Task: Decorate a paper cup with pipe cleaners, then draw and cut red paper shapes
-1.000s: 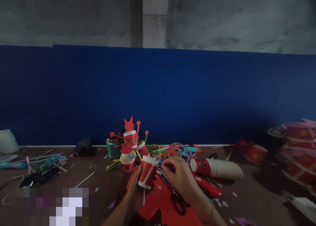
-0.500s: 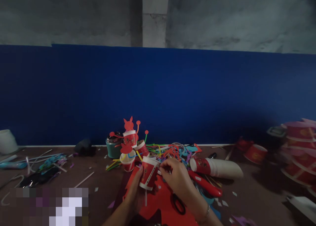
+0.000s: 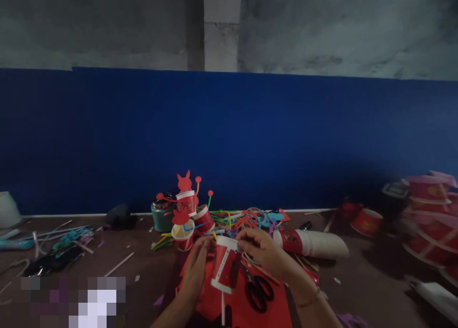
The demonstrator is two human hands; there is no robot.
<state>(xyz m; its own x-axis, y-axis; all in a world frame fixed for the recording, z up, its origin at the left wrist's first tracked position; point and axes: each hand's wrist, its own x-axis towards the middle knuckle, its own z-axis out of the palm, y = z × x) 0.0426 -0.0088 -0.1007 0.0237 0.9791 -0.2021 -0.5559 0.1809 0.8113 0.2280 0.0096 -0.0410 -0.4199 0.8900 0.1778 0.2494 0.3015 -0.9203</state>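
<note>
A red-and-white paper cup [image 3: 226,266] is in the air in front of me, slightly tilted, with a thin white stick [image 3: 223,309] below its base. At the cup's upper left edge are the bent fingers of my left hand [image 3: 197,266], closed around it; part of their contact is hidden. My right hand [image 3: 263,249] pinches the cup's rim on the right. A yellow strip [image 3: 215,236] shows by the left fingertips. Black-handled scissors [image 3: 258,290] lie on red sheets [image 3: 275,313] under my hands.
Behind my left hand, red cup figures [image 3: 186,204] stand beside a teal jar [image 3: 162,216]. Coloured pipe cleaners and paper scraps [image 3: 246,218] lie heaped beyond the cup. A stack of paper cups [image 3: 318,244] lies sideways on the right. Red decorated tubs [image 3: 427,213] are piled far right.
The cup has moved right and down and leans the other way. My left hand has shifted up along its side. The right hand stays at the rim, and more of the scissors shows.
</note>
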